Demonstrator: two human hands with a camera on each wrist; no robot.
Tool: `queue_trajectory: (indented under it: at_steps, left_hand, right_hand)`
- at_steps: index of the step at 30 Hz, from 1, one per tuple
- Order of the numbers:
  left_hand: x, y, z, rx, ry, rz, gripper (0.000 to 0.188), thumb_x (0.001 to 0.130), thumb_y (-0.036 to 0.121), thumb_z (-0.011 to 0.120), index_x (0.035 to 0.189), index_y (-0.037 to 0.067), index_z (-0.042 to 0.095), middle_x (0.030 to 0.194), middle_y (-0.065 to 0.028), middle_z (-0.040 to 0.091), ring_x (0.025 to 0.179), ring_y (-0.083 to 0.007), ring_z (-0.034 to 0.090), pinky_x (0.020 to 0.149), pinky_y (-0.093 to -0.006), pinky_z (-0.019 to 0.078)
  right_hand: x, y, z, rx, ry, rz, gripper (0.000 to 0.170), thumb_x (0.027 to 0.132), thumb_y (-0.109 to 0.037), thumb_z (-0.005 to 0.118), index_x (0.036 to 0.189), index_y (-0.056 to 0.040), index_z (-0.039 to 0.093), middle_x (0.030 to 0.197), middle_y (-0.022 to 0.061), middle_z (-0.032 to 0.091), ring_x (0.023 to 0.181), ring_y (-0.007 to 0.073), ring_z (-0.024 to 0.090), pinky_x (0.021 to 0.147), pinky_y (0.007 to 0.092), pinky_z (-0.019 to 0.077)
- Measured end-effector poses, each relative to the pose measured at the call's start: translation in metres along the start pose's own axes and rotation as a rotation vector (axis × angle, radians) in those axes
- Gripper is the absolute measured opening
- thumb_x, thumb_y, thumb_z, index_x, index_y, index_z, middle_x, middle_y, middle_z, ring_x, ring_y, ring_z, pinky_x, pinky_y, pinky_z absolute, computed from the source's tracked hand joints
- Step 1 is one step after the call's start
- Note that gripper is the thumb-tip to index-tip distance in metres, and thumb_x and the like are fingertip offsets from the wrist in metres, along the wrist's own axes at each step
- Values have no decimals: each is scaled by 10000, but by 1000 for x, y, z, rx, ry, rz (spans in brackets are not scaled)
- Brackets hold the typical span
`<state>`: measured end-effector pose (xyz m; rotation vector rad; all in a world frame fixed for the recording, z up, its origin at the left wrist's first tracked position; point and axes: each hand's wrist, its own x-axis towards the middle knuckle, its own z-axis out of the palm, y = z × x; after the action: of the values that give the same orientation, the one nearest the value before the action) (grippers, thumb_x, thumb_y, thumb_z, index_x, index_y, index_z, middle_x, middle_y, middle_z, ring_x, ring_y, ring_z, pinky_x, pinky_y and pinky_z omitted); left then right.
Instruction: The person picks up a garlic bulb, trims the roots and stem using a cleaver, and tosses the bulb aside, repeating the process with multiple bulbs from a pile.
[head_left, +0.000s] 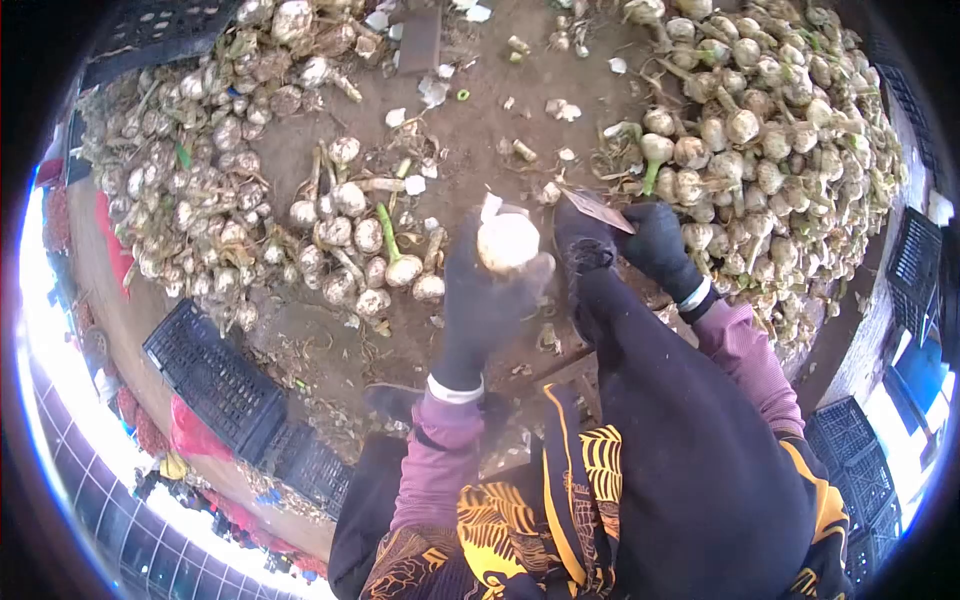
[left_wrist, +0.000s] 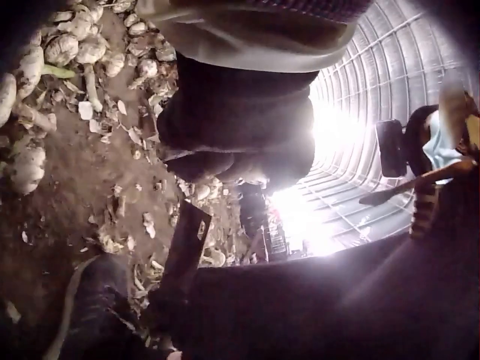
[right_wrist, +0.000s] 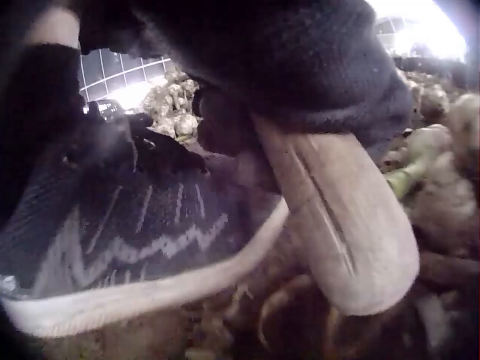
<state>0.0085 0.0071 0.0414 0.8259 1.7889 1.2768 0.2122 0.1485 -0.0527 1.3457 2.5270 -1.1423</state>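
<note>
In the head view my dark-gloved left hand (head_left: 482, 305) holds a pale, peeled-looking garlic bulb (head_left: 508, 242), with the thumb along its lower right side. That bulb is hidden behind the glove in the left wrist view. My right hand (head_left: 660, 250), also gloved, grips a knife (head_left: 598, 211) beside the toe of a dark shoe (head_left: 583, 235). Its flat blade points left toward the bulb, apart from it. The rounded wooden handle (right_wrist: 349, 225) sticks out below the right glove (right_wrist: 300, 67) in the right wrist view.
Garlic with stems lies in a big heap (head_left: 750, 140) on the right and a looser spread (head_left: 225, 200) on the left. Cut stem pieces and skins litter the dirt ground (head_left: 480, 130). Black plastic crates (head_left: 215, 375) stand at left, with more crates (head_left: 850, 455) at right.
</note>
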Motion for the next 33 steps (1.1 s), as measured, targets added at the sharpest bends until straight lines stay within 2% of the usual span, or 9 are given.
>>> queue_trajectory:
  at_steps: [5, 6, 12, 15, 18, 20, 26, 29, 33]
  left_hand:
    - [11, -17, 2, 4, 64, -16, 485, 784, 97, 767, 1183, -21, 518, 1004, -102, 633, 868, -166, 627, 726, -298, 534]
    - [12, -4, 0, -349, 32, -208, 478, 778, 90, 767, 1180, -1, 525, 1002, -92, 618, 894, -163, 618, 749, -296, 526]
    - [25, -11, -6, 293, 165, 115, 444, 782, 30, 723, 1180, 39, 526, 1058, -92, 580, 962, -129, 572, 793, -270, 501]
    - [24, 2, 0, -521, 239, -181, 354, 820, 32, 676, 1145, 41, 536, 1098, -81, 560, 1004, -123, 552, 818, -261, 495]
    - [13, -32, 7, -444, 281, -200, 223, 881, -1, 567, 1104, 9, 553, 1066, -62, 579, 979, -133, 586, 856, -250, 483]
    - [10, -35, 16, -1068, 401, -338, 223, 895, -2, 537, 1113, -11, 585, 1048, -78, 630, 982, -162, 617, 878, -283, 482]
    - [-7, -39, 26, 8, 156, -112, 227, 872, 16, 582, 1091, -4, 638, 1058, -114, 688, 1034, -195, 630, 907, -349, 489]
    - [12, -26, 28, -717, 322, -191, 155, 899, 62, 580, 1044, 29, 625, 1058, -101, 652, 1005, -200, 624, 887, -335, 504]
    - [25, 48, 47, -428, 46, -80, 340, 852, 98, 650, 1166, 58, 528, 1197, -127, 562, 1098, -250, 564, 960, -373, 463]
  right_hand:
    - [2, -48, -6, 253, 86, -12, 182, 732, -197, 670, 811, -34, 682, 718, 216, 618, 662, 401, 609, 608, 436, 484]
    - [4, -63, -13, 311, 56, 14, 189, 736, -196, 665, 831, -33, 680, 732, 221, 619, 669, 403, 608, 611, 440, 483]
    - [2, -64, -9, 422, 162, -3, 162, 829, -187, 606, 860, -36, 657, 741, 192, 638, 673, 381, 621, 617, 411, 478]
    - [-6, -80, -26, 428, 132, 69, 167, 838, -179, 606, 854, -20, 655, 743, 186, 641, 688, 357, 631, 628, 378, 479]
    - [0, -77, -22, 613, -29, 137, 182, 819, -185, 634, 847, -7, 658, 770, 187, 651, 713, 332, 639, 649, 360, 482]
    - [4, -81, -19, 561, 4, 51, 193, 804, -192, 652, 842, -3, 662, 780, 184, 657, 709, 308, 643, 650, 362, 488]
    - [17, -54, 9, 450, 12, -139, 243, 787, -227, 686, 880, -3, 685, 726, 149, 655, 653, 278, 648, 619, 396, 507]
    - [8, -19, 0, 359, -229, 203, 254, 783, -223, 689, 896, 5, 690, 729, 152, 658, 690, 284, 651, 666, 386, 512]
    - [-2, 16, 23, 478, -88, 343, 258, 786, -166, 699, 981, 1, 669, 1061, 195, 655, 970, 255, 632, 846, 345, 499]
